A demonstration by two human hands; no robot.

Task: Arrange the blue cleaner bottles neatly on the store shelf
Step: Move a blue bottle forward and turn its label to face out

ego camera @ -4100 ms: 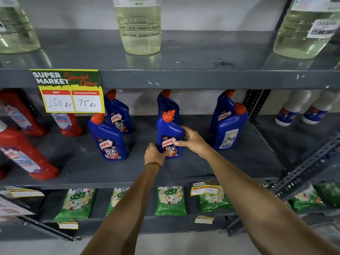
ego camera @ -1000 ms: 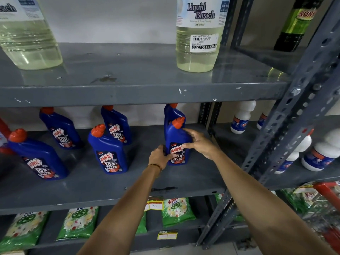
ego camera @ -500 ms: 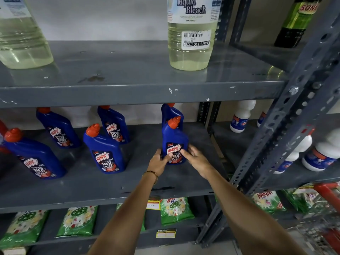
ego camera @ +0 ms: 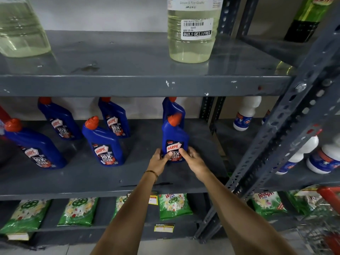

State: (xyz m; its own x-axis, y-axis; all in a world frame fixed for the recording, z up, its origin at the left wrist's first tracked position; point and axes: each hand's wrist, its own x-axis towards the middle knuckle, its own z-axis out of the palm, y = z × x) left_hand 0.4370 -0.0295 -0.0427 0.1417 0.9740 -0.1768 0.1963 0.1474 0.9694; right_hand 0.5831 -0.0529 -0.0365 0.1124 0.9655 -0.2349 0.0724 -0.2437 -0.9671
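Several blue cleaner bottles with orange caps stand on the grey middle shelf (ego camera: 77,181) in a front and a back row. The front right bottle (ego camera: 174,134) stands upright with its label facing me. My left hand (ego camera: 158,161) presses its lower left side and my right hand (ego camera: 191,159) its lower right side, thumbs on the label. Another blue bottle (ego camera: 172,106) stands right behind it. The front middle bottle (ego camera: 104,144) and front left bottle (ego camera: 35,146) stand apart, further left. Two more stand in the back row: one (ego camera: 115,117), another (ego camera: 58,120).
Clear bottles of yellowish bleach (ego camera: 191,34) stand on the upper shelf. White bottles (ego camera: 245,115) fill the bay to the right, past a slanted perforated metal upright (ego camera: 287,133). Green detergent packs (ego camera: 173,206) lie on the lower shelf. A red-handled wire basket (ego camera: 327,227) sits at bottom right.
Both hands slid down from the bottle's shoulder and middle to its base. The bottle has stayed in about the same spot, in front of the back one. Earlier, the hands worked on a bottle further left.
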